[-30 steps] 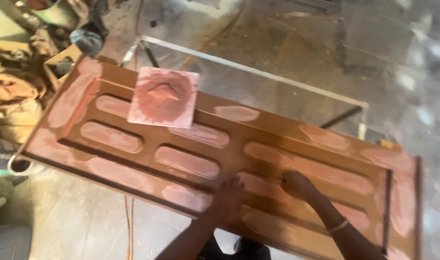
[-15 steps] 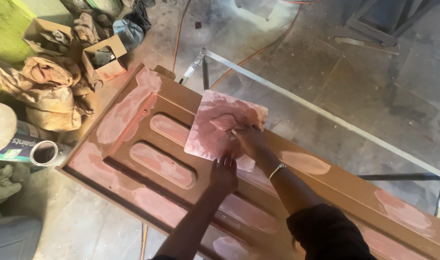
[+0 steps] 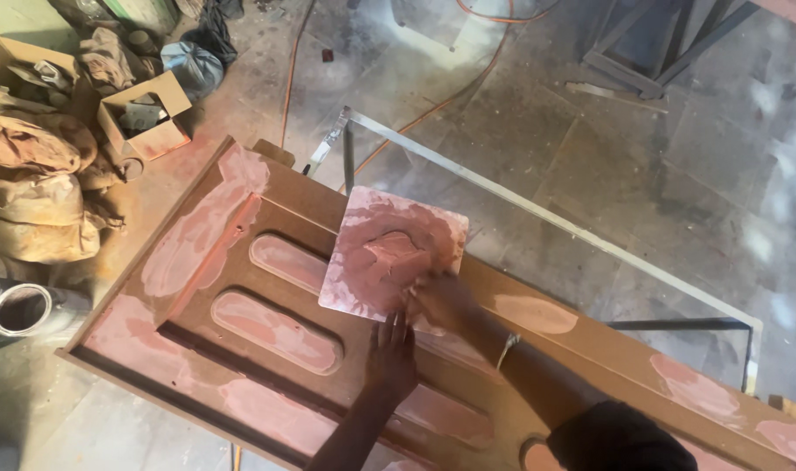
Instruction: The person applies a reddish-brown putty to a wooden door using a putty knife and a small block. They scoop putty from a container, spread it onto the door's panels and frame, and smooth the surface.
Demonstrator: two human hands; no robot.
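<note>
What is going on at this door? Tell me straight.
A person leans over a brown panelled door lying flat on a metal frame. The right hand reaches onto a square board loaded with pink filler paste; the left hand rests flat on the door beside it. Pink patches already cover many panels. An open tin stands on the floor nearby.

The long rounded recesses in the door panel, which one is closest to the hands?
The lower recess, just left of the left hand. The upper recess sits farther up, beside the putty-covered square board that the right hand touches.
</note>
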